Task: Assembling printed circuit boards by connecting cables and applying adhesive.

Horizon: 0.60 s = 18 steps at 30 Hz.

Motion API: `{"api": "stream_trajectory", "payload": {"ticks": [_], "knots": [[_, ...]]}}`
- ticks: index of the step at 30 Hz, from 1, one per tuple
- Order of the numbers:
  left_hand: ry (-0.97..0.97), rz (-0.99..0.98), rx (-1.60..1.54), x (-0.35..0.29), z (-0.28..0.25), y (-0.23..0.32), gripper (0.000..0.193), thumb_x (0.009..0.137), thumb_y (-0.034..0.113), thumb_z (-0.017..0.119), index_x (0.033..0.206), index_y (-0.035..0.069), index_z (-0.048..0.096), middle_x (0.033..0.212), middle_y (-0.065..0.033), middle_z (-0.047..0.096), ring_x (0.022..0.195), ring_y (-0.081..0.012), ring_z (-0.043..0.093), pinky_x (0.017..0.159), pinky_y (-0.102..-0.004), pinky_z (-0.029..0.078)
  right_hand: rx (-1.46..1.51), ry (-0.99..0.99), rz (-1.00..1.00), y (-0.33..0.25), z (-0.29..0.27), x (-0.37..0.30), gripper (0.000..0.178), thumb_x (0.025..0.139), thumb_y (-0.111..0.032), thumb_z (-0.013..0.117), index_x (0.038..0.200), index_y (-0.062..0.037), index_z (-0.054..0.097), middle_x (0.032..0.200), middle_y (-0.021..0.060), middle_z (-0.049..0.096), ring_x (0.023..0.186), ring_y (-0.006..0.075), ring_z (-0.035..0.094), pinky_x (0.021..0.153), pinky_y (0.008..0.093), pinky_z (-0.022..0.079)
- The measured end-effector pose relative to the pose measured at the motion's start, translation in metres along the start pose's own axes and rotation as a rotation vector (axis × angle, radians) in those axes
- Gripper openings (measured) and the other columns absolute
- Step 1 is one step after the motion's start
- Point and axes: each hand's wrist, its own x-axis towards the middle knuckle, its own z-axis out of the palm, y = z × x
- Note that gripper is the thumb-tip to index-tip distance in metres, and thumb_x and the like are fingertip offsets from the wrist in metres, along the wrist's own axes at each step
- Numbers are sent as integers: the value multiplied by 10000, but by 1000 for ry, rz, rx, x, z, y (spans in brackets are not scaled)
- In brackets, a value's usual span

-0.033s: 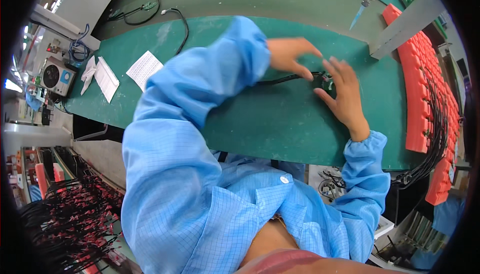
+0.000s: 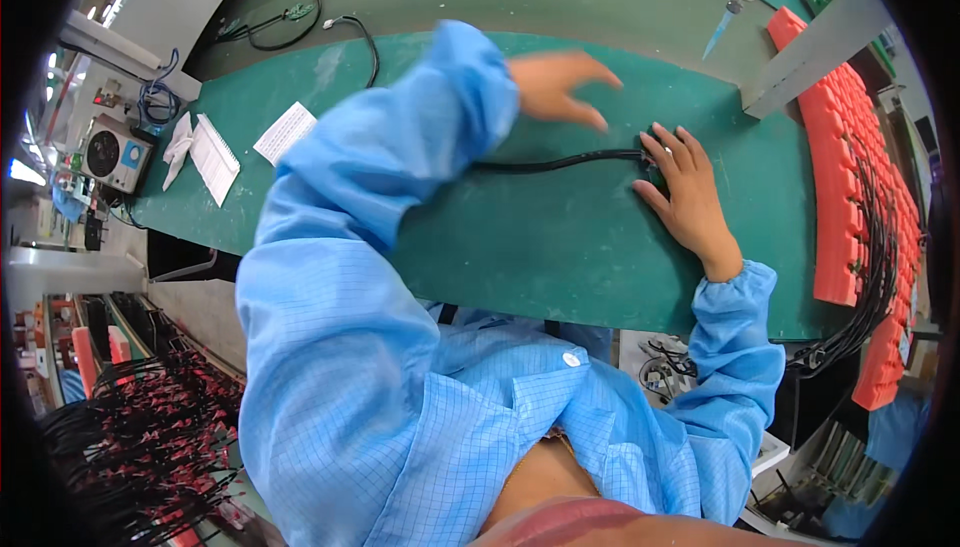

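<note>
A black cable (image 2: 560, 162) lies on the green work mat (image 2: 540, 247), with a small green circuit board (image 2: 651, 170) at its right end. My right hand (image 2: 688, 192) rests over that board, fingers stretched and spread, partly covering it between thumb and fingers. Above the cable, my left hand (image 2: 562, 87) is in the air, smeared by motion. Its thumb and fingers are apart, and I see nothing held in it. The cable's left end passes out of sight behind my left sleeve.
Red foam holders (image 2: 835, 187) with black cables line the right edge, beside a grey post (image 2: 800, 62). A blue-tipped dispenser (image 2: 717, 35) hangs at the upper right. Paper (image 2: 285, 134), a notepad (image 2: 215, 162), a fan unit (image 2: 118, 154) and another cable (image 2: 374, 52) sit leftward.
My left hand has moved left and up, away from the board. More of the cable shows and it lies straighter. My right hand has stayed at the board, with its fingers a little more spread.
</note>
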Motion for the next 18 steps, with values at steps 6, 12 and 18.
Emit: {"api": "stream_trajectory", "payload": {"ticks": [6, 12, 18], "knots": [[275, -769, 713, -106, -155, -189, 292, 850, 261, 525, 1057, 116, 671, 1116, -148, 634, 1068, -328, 577, 921, -406, 456, 146, -109, -5, -11, 8, 4, 367, 785, -118, 687, 1140, -83, 599, 1190, 86, 558, 1072, 303, 509, 909, 388, 425], [153, -1261, 715, -200, -186, -330, 555, 841, 440, 567, 1191, 10, 578, 1211, -245, 560, 1136, -382, 526, 970, -445, 407, 238, -110, 90, -9, 16, 16, 260, 756, -105, 706, 1004, -75, 637, 1000, 70, 565, 889, 263, 520, 770, 355, 439], [-40, -1457, 530, -191, -199, -319, 468, 887, 403, 561, 1221, 75, 570, 1289, -200, 525, 1173, -381, 511, 1003, -459, 393, 291, -126, 52, -4, 14, 18, 264, 748, -103, 712, 1000, -79, 637, 998, 74, 564, 865, 266, 520, 749, 352, 444]]}}
